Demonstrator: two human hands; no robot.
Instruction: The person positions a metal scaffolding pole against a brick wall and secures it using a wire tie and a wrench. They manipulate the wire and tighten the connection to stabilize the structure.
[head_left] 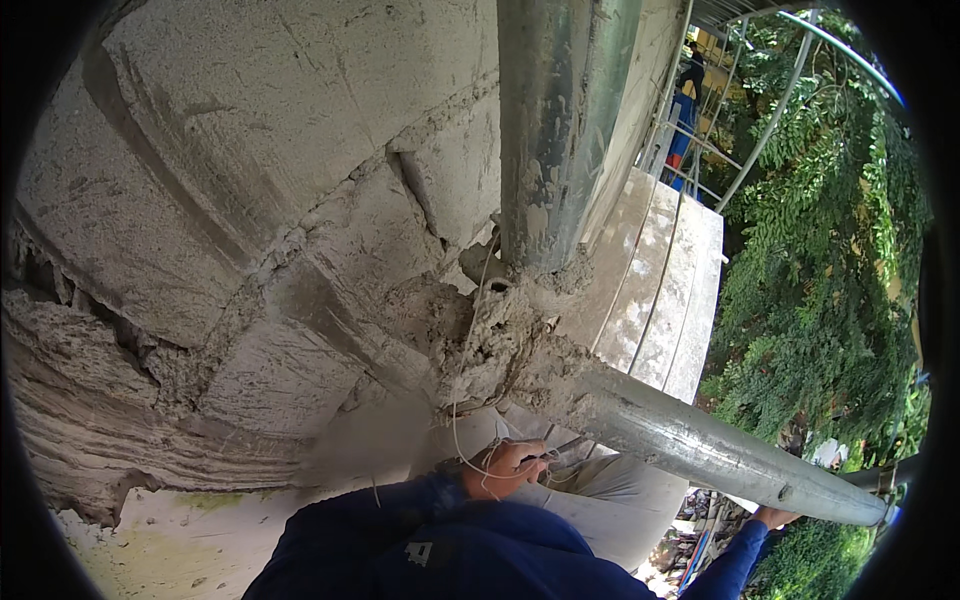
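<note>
My left hand [512, 469] is closed, its fingers curled round a thin pale string [456, 395]. Loose loops of the string hang about the fingers, and one length rises to the mortar-crusted pipe joint [495, 335]. From that joint a slanting metal scaffold pipe [710, 445] runs down to the right. Near its far end my right hand [774, 517] grips the pipe from the lower side; part of its fingers is hidden. Dark blue sleeves cover both arms.
A thick upright scaffold pipe [555, 130] stands in front of a rough block wall [240, 130] with mortar seams. Pale planks [650, 270] lie beyond it. Another person [686, 110] is on the scaffold far off. Green trees [800, 320] fill the right side.
</note>
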